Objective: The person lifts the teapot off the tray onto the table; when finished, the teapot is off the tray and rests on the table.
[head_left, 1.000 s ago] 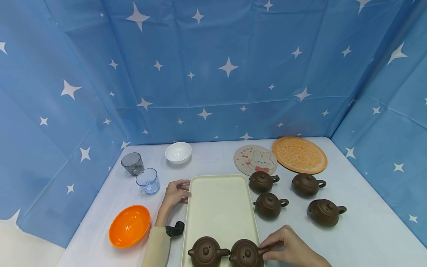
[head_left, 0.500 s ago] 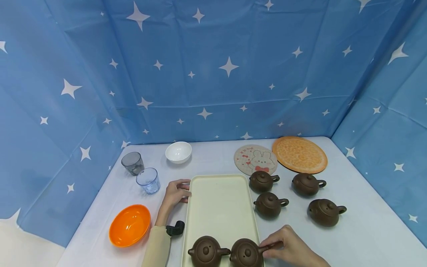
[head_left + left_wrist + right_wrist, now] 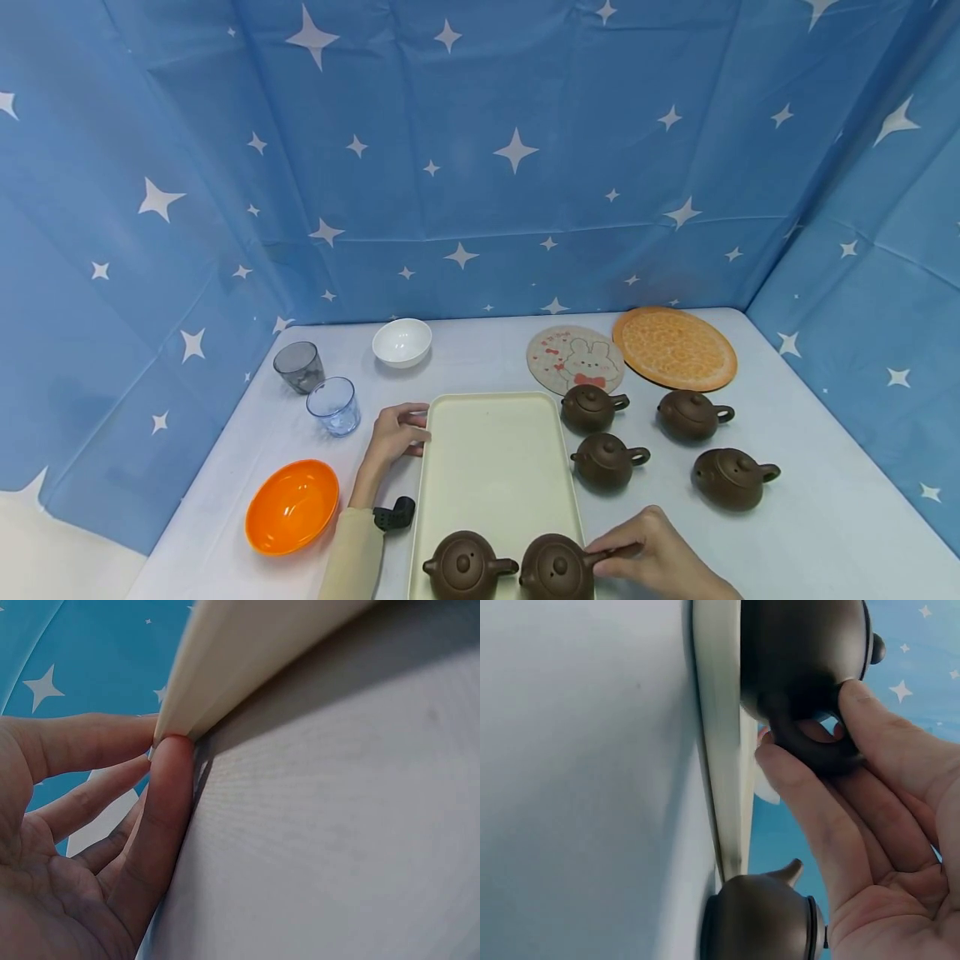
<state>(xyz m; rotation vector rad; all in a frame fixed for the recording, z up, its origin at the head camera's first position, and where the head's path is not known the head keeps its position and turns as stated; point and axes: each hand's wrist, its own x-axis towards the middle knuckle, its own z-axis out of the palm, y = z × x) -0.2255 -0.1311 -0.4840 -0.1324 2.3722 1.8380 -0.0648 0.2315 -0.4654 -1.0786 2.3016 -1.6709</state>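
Observation:
A cream tray (image 3: pixel 491 450) lies on the white table, with two brown teapots at its near end. My right hand (image 3: pixel 607 557) pinches the handle of the right teapot (image 3: pixel 557 568), which sits at the tray's right rim. In the right wrist view, my right hand (image 3: pixel 810 727) has thumb and fingers closed round that teapot's handle (image 3: pixel 821 754), beside the tray rim (image 3: pixel 718 750). The left teapot (image 3: pixel 461 568) stands untouched. My left hand (image 3: pixel 412 429) holds the tray's left rim near the far corner. The left wrist view shows my left hand (image 3: pixel 161 739) with thumb (image 3: pixel 169 795) and forefinger pinching the tray edge (image 3: pixel 247 660).
Several more brown teapots stand right of the tray, the nearest (image 3: pixel 607 460) also showing as a teapot (image 3: pixel 765 922) in the right wrist view. Behind them lie a rabbit mat (image 3: pixel 573 358) and an orange mat (image 3: pixel 673 347). On the left are an orange bowl (image 3: pixel 291 506), two glasses (image 3: pixel 332 406) and a white bowl (image 3: pixel 401 342).

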